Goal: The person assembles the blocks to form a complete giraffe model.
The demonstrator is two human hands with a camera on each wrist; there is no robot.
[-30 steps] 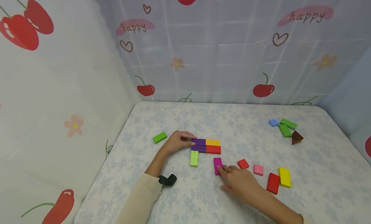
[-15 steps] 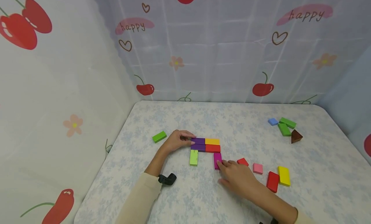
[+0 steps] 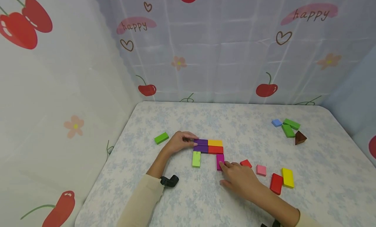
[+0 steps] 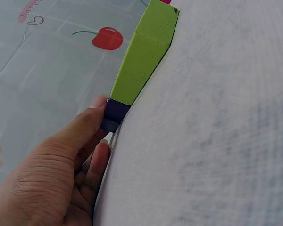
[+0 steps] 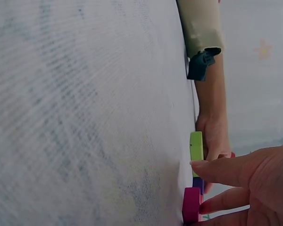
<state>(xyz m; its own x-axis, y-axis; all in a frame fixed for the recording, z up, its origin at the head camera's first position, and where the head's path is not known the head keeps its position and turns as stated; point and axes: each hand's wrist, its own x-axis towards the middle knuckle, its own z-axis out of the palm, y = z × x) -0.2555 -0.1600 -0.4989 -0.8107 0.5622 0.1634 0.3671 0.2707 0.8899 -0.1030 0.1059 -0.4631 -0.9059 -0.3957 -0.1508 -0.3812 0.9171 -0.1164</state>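
Observation:
Two purple blocks (image 3: pixel 201 149) lie one behind the other, flush with a yellow-orange block (image 3: pixel 215 143) and a red block (image 3: pixel 215 150) on their right. My left hand (image 3: pixel 180 143) holds the left end of the purple pair between thumb and fingers. A lime green block (image 3: pixel 196 159) extends toward me from the front left of this group. At its front right, a magenta block (image 3: pixel 218 161) points the same way, its far end right at the red block. Fingertips of my right hand (image 3: pixel 239 179) press on the magenta block's right side, the thumb standing apart from it.
Right of my right hand lie a small red block (image 3: pixel 246 163), a pink square (image 3: pixel 261 170), a red block (image 3: pixel 276 184) and a yellow block (image 3: pixel 287 178). Green blocks (image 3: pixel 288 130), a blue piece (image 3: pixel 276 122) and a brown triangle (image 3: pixel 300 138) sit far right. Another green block (image 3: pixel 161 138) lies left.
My right hand has slid the magenta block away from me, up to the front edge of the red block. The left hand has stayed at the purple blocks.

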